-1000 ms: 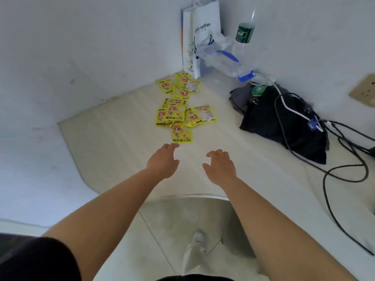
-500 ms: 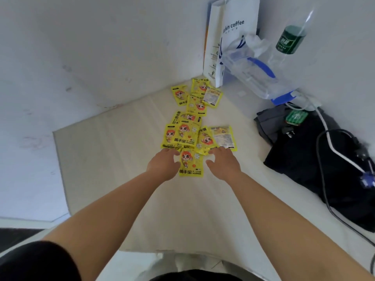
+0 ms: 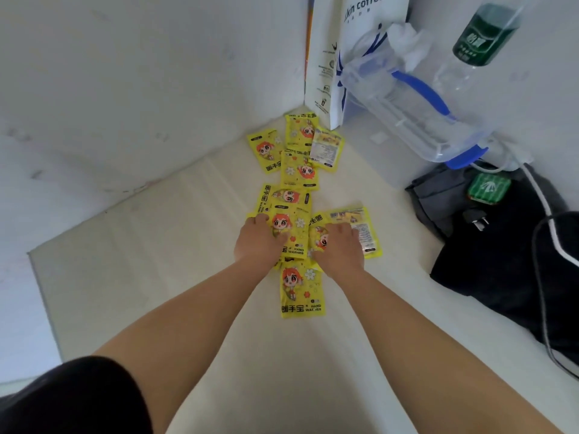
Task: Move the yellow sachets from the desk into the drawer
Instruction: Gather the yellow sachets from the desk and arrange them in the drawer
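Surface point(image 3: 156, 277): a pale cream wood-grain desk top set into a corner of white walls; all the things lie on its far and right-hand parts.
Black bundle point(image 3: 501, 270): dark folded fabric at the right edge, with a grey layer at its far end and a dark cable point(image 3: 545, 308) and a white cable point(image 3: 546, 211) running over it.
Paper bag point(image 3: 322, 57): a tall white paper carrier printed with "coffee", upright in the corner.
Clear jug point(image 3: 407, 120): a see-through plastic container with a blue handle, tilted, just right of the paper bag.
Bottle point(image 3: 482, 39): clear plastic with a green label, leaning against the right wall behind the jug.
Yellow sachets point(image 3: 297, 170): flat yellow hand-warmer packets printed with a red-haired cartoon figure, strewn in an overlapping line from the corner toward the person, all on the surface; the nearest one point(image 3: 300, 289) lies alone between the two forearms.
Left hand point(image 3: 255, 242): palm down on the middle group of sachets, thumb across the central packet; its fingers point(image 3: 260, 218) bend down onto a packet's edge, and I cannot tell whether they have hold of it.
Right hand point(image 3: 340, 245): palm down on the neighbouring sachets, fingers point(image 3: 340, 227) bent onto a packet; a real hold cannot be made out.
Green packet point(image 3: 488, 187): small, square, resting on the black bundle's far end.
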